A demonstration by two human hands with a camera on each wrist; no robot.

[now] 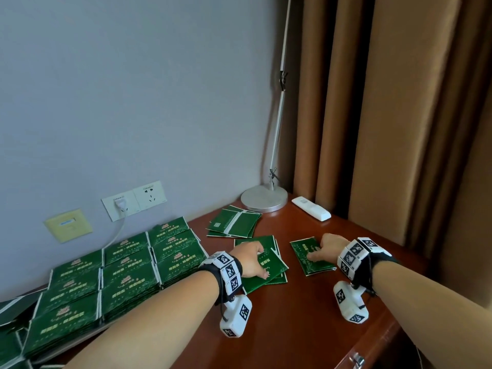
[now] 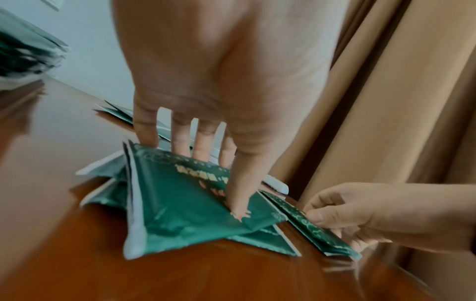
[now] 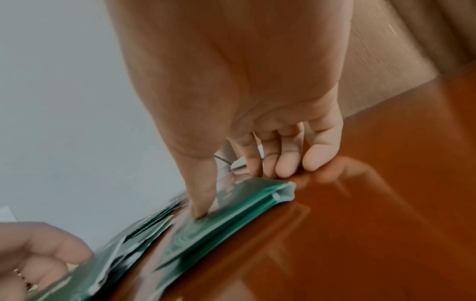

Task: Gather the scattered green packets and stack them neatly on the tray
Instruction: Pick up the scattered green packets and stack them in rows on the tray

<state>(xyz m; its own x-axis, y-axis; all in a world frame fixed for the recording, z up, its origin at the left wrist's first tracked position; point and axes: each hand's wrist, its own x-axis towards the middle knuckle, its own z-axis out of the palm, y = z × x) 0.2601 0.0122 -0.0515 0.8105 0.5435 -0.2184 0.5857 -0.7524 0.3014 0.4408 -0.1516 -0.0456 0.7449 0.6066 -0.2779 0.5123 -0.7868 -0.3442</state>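
Note:
Several rows of green packets [image 1: 127, 265] are stacked on a tray [image 1: 80, 342] at the left. My left hand [image 1: 253, 262] grips the top packet [image 2: 180, 203] of a small loose pile mid-table, fingers hooked over its far edge and thumb on top. To its right, my right hand [image 1: 323, 251] pinches a thin stack of packets [image 1: 316, 266], thumb on top [image 3: 201, 203] and fingers curled at the far edge. A third loose pile [image 1: 234, 222] lies behind, some packets face down.
The table [image 1: 279, 328] is glossy red-brown wood. A lamp base [image 1: 263, 198] and a white remote [image 1: 310, 207] sit in the far corner. Wall sockets [image 1: 133, 202] with a plugged cable are behind the tray. Brown curtains [image 1: 386, 129] hang at the right.

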